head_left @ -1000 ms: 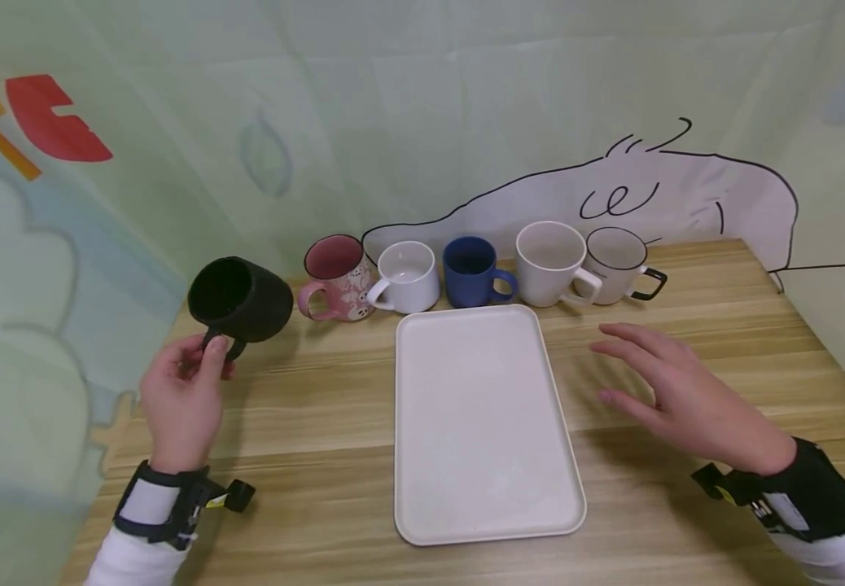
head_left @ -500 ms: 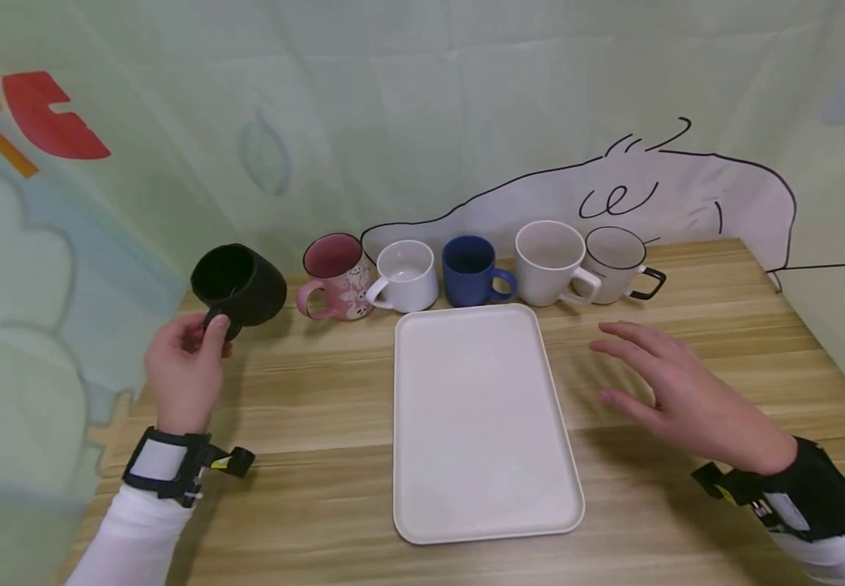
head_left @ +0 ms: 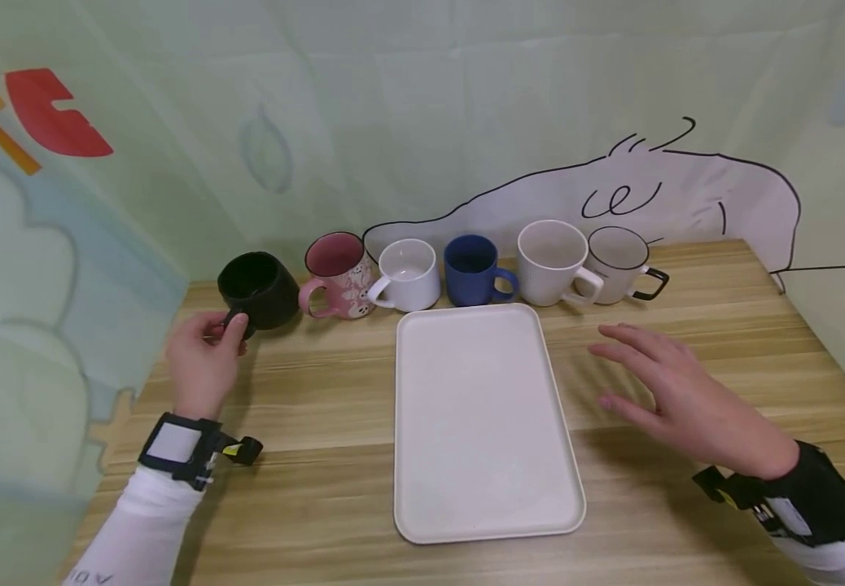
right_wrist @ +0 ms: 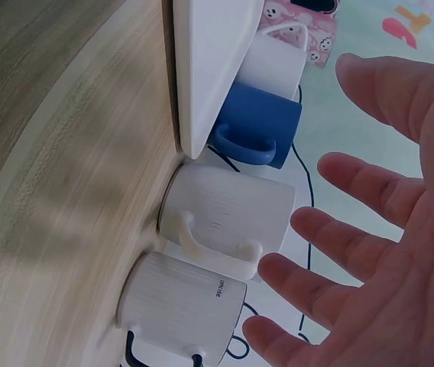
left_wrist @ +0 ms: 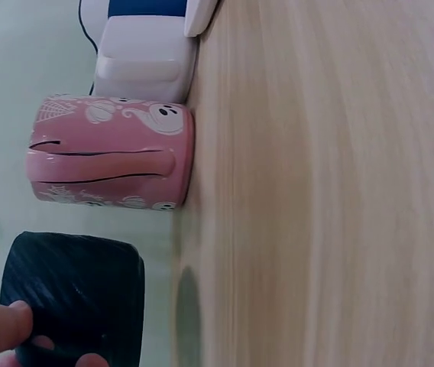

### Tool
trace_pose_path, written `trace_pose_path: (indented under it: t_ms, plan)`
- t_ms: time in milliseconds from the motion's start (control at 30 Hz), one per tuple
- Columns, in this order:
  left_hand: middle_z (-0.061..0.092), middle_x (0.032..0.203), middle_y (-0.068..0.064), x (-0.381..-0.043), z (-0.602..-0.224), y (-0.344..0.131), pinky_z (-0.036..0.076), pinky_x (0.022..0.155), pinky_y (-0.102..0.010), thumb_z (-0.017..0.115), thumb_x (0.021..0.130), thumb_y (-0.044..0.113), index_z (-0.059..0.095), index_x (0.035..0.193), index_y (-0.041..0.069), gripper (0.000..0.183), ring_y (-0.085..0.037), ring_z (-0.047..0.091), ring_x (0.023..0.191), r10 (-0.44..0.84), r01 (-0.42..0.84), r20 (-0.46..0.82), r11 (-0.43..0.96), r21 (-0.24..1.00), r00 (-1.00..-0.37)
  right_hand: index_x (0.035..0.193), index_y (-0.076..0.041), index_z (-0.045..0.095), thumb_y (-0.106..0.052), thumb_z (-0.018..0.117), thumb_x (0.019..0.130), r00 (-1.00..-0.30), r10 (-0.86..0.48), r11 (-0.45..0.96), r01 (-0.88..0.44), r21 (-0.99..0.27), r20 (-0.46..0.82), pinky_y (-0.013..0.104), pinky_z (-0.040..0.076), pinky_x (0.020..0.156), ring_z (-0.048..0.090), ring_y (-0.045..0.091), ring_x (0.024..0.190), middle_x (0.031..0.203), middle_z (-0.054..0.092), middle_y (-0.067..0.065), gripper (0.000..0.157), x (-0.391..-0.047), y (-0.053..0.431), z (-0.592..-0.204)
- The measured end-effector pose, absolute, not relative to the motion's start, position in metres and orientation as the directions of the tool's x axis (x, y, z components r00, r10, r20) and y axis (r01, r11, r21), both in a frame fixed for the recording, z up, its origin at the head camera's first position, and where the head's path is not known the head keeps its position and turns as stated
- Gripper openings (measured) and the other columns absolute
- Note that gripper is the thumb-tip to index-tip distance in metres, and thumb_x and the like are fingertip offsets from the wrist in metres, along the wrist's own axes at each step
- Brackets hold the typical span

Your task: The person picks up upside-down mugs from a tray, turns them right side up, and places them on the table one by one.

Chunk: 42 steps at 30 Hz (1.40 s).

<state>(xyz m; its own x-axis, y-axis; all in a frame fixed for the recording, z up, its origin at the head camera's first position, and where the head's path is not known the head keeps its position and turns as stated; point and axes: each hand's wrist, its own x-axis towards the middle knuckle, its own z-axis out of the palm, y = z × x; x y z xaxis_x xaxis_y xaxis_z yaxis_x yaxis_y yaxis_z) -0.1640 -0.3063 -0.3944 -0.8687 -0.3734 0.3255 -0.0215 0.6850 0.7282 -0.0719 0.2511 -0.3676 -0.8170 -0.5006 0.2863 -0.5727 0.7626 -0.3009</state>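
Observation:
My left hand (head_left: pixel 204 358) pinches the handle of a black mug (head_left: pixel 270 297) at the left end of a row of mugs. In the left wrist view the black mug (left_wrist: pixel 83 290) hangs a little above the wooden table, its shadow beside it, and a thumb presses its handle side. Right beside it stands a pink mug (head_left: pixel 342 281) with white ghost figures. My right hand (head_left: pixel 679 399) hovers over the table right of a white tray (head_left: pixel 481 423), fingers spread and holding nothing. The right wrist view shows those fingers (right_wrist: pixel 347 245) in front of the mugs.
Beyond the pink mug the row goes on with a small white mug (head_left: pixel 409 281), a blue mug (head_left: pixel 470 277), a larger white ribbed mug (head_left: pixel 549 268) and a white mug with a black-edged handle (head_left: pixel 613 273). A printed cloth (head_left: pixel 422 122) hangs behind the table (head_left: pixel 320 480).
My left hand has carried the black mug rightward, close to the pink mug, and the mug now tilts less. The right hand has stayed where it was.

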Motion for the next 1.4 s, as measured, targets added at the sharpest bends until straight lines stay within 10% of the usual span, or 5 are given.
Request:
trace_pose_path:
  t_ms: [1400]
  plan:
    - [0.063,0.099,-0.015,-0.182,-0.417,-0.299,0.043,0.057,-0.012,0.062,0.098,0.038,0.066,0.116,-0.003,0.045,0.004,0.058,0.059,-0.403,-0.106,0.219,0.644,0.757,-0.889,0.15,-0.016,0.046,-0.044,0.073,0.088,-0.863,-0.485,0.822,-0.505,-0.262,0.142,0.065,0.023,0.11,0.025,0.039,0.145,0.161,0.026,0.009,0.073,-0.071,0.256,-0.384]
